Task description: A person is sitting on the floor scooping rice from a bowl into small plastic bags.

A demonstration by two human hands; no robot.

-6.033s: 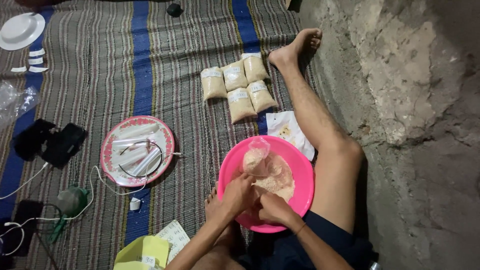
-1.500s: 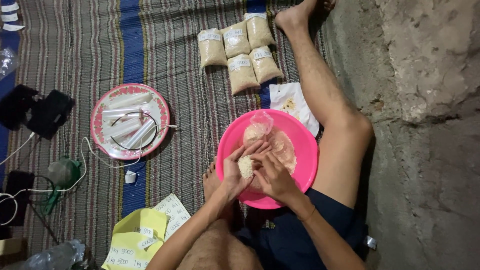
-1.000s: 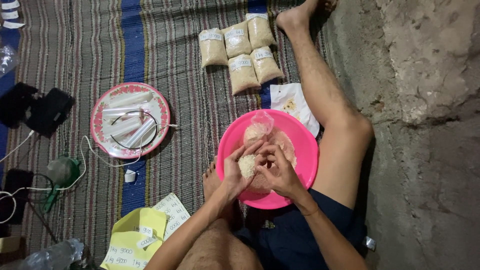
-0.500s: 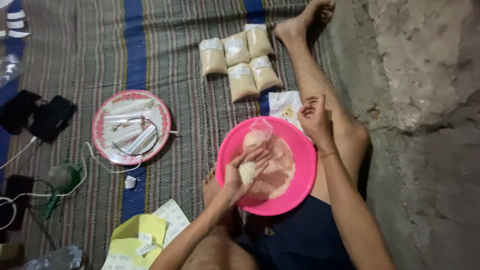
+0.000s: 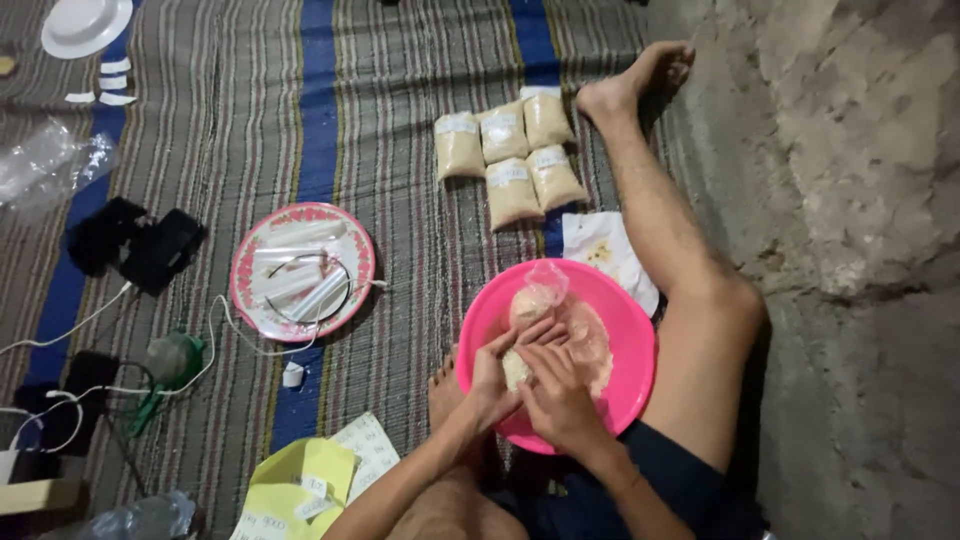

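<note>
Striped mat (image 5: 400, 90) underlay a pink basin (image 5: 630, 330); left hand (image 5: 495, 375) and right hand (image 5: 560, 400) together gripped a grain-filled clear bag (image 5: 532, 300), mid-filling; tying off seemed to call for pinching its neck.

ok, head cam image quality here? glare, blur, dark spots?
Head view: dim, warm light with no harsh glare; both hands, left hand and right hand, slightly soft over the pink basin; filled packets on the mat readable in shape; wall at right and the bottom left corner fall into shadow.
</note>
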